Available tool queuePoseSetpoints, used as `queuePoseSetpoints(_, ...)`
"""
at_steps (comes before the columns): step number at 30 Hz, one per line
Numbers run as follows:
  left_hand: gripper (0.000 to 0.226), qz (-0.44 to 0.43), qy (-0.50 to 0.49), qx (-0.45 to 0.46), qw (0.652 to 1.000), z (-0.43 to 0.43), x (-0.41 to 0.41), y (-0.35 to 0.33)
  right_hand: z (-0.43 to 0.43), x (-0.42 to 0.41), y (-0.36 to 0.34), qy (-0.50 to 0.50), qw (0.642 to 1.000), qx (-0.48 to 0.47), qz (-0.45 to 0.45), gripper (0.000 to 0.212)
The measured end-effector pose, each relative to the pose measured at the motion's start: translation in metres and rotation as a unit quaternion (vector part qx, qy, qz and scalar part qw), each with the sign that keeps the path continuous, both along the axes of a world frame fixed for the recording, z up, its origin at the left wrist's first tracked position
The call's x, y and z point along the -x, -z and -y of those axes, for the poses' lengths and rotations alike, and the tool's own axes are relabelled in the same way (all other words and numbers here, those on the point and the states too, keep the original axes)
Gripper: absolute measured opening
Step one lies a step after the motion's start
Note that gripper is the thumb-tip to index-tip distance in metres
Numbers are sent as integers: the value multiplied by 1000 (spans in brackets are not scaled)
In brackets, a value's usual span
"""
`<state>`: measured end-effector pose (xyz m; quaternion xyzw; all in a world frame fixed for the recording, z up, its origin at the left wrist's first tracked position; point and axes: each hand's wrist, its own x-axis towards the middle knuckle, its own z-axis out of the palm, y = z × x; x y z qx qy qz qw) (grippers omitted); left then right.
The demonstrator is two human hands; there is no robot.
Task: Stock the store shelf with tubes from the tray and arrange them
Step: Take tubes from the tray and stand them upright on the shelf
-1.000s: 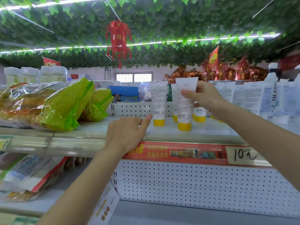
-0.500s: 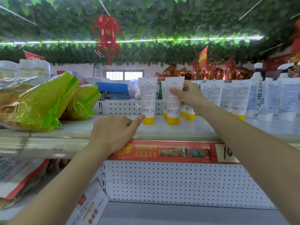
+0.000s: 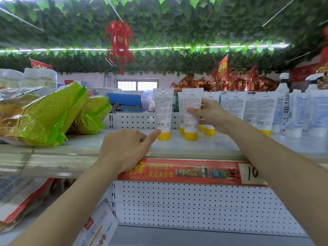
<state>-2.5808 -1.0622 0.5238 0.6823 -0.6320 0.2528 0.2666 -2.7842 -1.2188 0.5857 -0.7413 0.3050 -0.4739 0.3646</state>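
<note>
Tubes [image 3: 163, 112] upright on shelf [image 3: 195, 146]; bags [image 3: 46, 118] at left, bottles [image 3: 316, 110] at right

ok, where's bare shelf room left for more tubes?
Bare shelf between the green bags and the leftmost tube, behind the left hand. Also the front strip right of that hand. Crowded from the second tube in the right hand rightward to the white bottles.

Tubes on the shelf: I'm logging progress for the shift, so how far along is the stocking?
Done: a row of yellow-capped tubes stands cap-down on the shelf. In hand: the right hand grips the front tube; the left hand puts a forefinger on the cap of the leftmost tube. Both stand ahead of the row, not yet aligned. Left: the tray is out of view, so the remaining count is unknown.
</note>
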Motion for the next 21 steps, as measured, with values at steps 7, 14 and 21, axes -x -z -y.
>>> queuePoseSetpoints(7, 101, 2, -3, 20, 1000, 2, -3, 1, 2, -6, 2, -2, 1000, -1, 8, 27)
queuePoseSetpoints(14, 102, 17, 0, 24, 1000, 5, -5, 2, 0, -5, 5, 10, 999, -15, -27, 31)
queuePoseSetpoints(21, 103, 14, -5, 32, 999, 7, -7, 1, -16, 11, -5, 42, 987, -59, -145, 49)
